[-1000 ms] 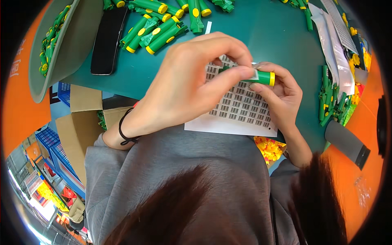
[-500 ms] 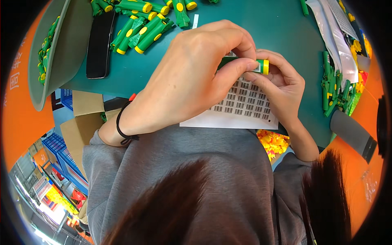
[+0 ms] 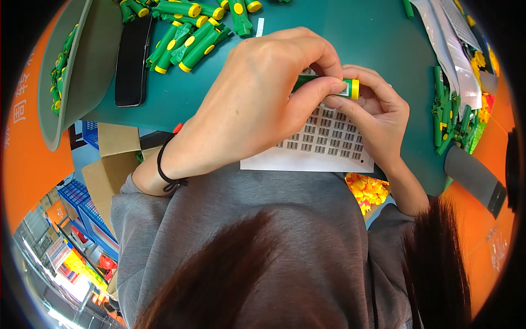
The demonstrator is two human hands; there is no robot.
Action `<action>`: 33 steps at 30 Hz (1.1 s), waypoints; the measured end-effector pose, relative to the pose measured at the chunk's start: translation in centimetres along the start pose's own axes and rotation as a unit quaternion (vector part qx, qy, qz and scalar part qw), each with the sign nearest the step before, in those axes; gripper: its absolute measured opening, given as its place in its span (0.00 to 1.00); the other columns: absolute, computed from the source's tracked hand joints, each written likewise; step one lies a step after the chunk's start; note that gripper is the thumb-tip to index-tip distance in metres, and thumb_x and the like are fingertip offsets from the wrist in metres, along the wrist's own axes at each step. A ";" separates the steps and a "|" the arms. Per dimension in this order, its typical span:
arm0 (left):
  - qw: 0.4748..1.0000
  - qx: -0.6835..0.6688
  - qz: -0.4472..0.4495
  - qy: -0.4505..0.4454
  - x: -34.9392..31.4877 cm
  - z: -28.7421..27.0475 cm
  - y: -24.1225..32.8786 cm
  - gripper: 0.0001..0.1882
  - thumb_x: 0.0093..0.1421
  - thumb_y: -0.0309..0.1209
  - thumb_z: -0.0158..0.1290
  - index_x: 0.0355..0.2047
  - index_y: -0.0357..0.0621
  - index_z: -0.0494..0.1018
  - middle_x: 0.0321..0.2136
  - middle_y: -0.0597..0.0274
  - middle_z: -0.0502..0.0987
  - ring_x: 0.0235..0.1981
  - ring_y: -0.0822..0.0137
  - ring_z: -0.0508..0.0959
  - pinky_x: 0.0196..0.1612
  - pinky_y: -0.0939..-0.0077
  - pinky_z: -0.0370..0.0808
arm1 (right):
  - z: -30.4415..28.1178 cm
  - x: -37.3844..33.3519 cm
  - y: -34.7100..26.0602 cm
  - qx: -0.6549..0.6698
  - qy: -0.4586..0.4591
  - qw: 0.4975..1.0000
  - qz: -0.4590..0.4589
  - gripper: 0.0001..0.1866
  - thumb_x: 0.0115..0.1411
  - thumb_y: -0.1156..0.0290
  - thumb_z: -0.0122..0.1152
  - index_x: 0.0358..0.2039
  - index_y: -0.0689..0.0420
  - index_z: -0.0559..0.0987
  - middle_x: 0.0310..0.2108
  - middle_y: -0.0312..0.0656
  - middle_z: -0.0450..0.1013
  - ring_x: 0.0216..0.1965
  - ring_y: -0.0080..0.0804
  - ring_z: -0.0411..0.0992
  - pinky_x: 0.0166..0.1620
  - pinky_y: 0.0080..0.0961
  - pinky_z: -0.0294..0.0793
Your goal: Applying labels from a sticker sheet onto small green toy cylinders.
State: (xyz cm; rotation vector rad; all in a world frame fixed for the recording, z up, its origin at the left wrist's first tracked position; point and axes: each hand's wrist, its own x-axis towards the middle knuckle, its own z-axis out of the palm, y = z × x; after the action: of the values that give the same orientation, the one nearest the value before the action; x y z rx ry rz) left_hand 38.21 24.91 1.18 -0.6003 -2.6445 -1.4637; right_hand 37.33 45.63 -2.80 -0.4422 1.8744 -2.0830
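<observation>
A green plastic tube with a yellow end cap (image 3: 355, 90) is held between both hands, above a sheet of small barcode stickers (image 3: 323, 134). My left hand (image 3: 268, 90) is closed around its green body, thumb and fingertips pinching near a small white label by the cap. My right hand (image 3: 381, 112) grips the capped end from the other side, fingers bent behind it and thumb below. Most of the tube is hidden behind my left hand. The sticker sheet lies partly under my hands at the near edge of the green table (image 3: 378, 33).
Several green tubes with yellow caps (image 3: 189, 44) lie at the far left beside a black phone (image 3: 131, 60). A grey-green bin (image 3: 82, 71) holds more at the left. To the right are green parts (image 3: 445, 115) and plastic bags (image 3: 452, 49). A cardboard box (image 3: 101, 181) stands below the table.
Both hands keep their hold on the tube in nearly the same place. My right thumb has shifted very slightly left; nothing has been let go.
</observation>
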 end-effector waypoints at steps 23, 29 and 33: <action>0.796 0.248 -0.091 0.545 -8.1 -20.8 -3.8 0.19 0.72 0.37 0.45 0.52 0.36 0.78 0.40 0.61 0.82 0.39 0.75 0.77 0.47 0.80 0.72 | 5.3 17.7 -3.2 -0.621 -0.293 0.568 -0.453 0.20 0.58 0.75 0.65 0.52 0.53 0.79 0.54 0.42 0.72 0.56 0.42 0.69 0.56 0.34 0.71; 0.922 0.219 0.169 0.271 -6.2 -12.3 -6.1 0.10 0.57 0.24 0.62 0.40 0.43 0.81 0.36 0.61 0.83 0.39 0.67 0.81 0.43 0.75 0.75 | 3.7 15.7 -3.4 -0.549 -0.272 0.709 -0.348 0.16 0.57 0.71 0.65 0.47 0.56 0.78 0.49 0.40 0.74 0.55 0.36 0.69 0.57 0.31 0.69; 0.979 0.141 0.062 0.133 -5.1 -3.1 -5.3 0.10 0.54 0.29 0.65 0.37 0.47 0.83 0.38 0.65 0.79 0.37 0.63 0.78 0.37 0.73 0.76 | 3.5 10.5 -3.9 -0.242 -0.137 0.958 -0.070 0.16 0.61 0.79 0.64 0.51 0.63 0.77 0.46 0.37 0.75 0.41 0.23 0.73 0.45 0.20 0.74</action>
State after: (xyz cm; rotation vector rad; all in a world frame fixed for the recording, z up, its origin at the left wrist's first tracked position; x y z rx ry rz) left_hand 40.54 18.29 -2.60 -0.4927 -2.4891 -1.0279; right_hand 29.20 38.44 1.74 -0.9494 2.2153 -1.5161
